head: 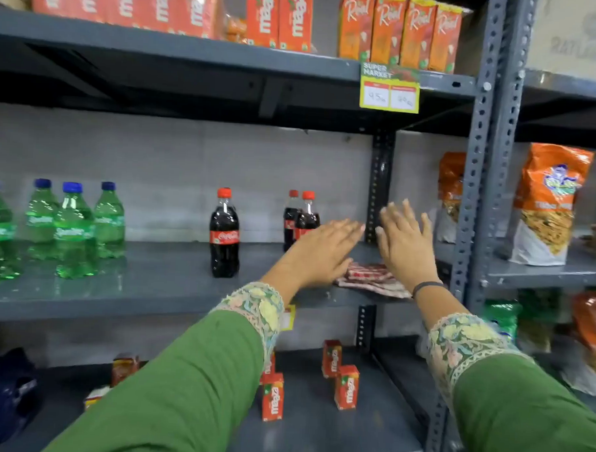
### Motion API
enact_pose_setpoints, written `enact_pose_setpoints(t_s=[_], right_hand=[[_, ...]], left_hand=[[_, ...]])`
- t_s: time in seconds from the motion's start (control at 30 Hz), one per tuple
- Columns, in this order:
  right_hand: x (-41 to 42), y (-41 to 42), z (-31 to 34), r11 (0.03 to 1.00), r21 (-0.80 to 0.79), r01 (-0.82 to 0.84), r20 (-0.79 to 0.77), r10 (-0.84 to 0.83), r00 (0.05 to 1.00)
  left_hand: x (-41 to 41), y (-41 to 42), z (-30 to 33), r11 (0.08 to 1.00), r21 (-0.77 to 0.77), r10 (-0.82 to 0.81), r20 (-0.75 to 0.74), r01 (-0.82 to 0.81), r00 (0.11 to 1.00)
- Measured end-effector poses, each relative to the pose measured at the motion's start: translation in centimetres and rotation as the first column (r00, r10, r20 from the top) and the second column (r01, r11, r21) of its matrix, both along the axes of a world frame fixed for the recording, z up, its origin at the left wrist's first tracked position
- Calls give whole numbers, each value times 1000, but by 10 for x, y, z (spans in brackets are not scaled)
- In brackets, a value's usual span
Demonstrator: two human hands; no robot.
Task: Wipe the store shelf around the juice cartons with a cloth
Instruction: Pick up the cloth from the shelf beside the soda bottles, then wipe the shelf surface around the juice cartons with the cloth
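Observation:
A red-and-white patterned cloth lies crumpled on the grey middle shelf, near its right end. My left hand hovers flat and open just left of the cloth, fingers stretched forward. My right hand is raised open above the cloth's right side, a dark band on its wrist. Neither hand holds anything. Orange juice cartons and red mango-drink cartons stand in rows on the top shelf. Small red cartons stand scattered on the bottom shelf.
Cola bottles stand left of and behind my left hand. Green soda bottles fill the shelf's left end. A yellow price tag hangs from the top shelf. A perforated grey upright borders the right; snack bags sit beyond it.

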State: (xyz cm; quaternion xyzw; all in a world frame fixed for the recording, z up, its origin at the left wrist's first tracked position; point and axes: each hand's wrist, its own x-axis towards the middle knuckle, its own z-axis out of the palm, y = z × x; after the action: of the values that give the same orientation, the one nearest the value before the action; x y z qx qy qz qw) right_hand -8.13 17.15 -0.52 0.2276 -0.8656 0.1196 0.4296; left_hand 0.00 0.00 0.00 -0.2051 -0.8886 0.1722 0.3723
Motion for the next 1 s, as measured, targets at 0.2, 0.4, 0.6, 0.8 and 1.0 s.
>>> enact_pose_setpoints(t_s=[0.2, 0.4, 0.6, 0.8, 1.0], right_hand=[[-8, 25, -68, 982, 141, -122, 139, 102, 985], [-5, 31, -102, 991, 130, -27, -246, 59, 967], [65, -24, -179, 972, -18, -236, -447, 204, 871], [160, -148, -262, 849, 191, -493, -51, 511, 858], [241, -300, -289, 613, 245, -751, 363, 660, 657]], left_hand=[[-20, 21, -55, 989, 131, 32, 287, -72, 957], [1, 19, -61, 994, 86, -72, 54, 67, 996], [91, -43, -134, 958, -9, -288, -73, 288, 955], [198, -164, -236, 984, 161, 55, 137, -77, 989], [312, -273, -296, 842, 250, 392, 323, -477, 861]])
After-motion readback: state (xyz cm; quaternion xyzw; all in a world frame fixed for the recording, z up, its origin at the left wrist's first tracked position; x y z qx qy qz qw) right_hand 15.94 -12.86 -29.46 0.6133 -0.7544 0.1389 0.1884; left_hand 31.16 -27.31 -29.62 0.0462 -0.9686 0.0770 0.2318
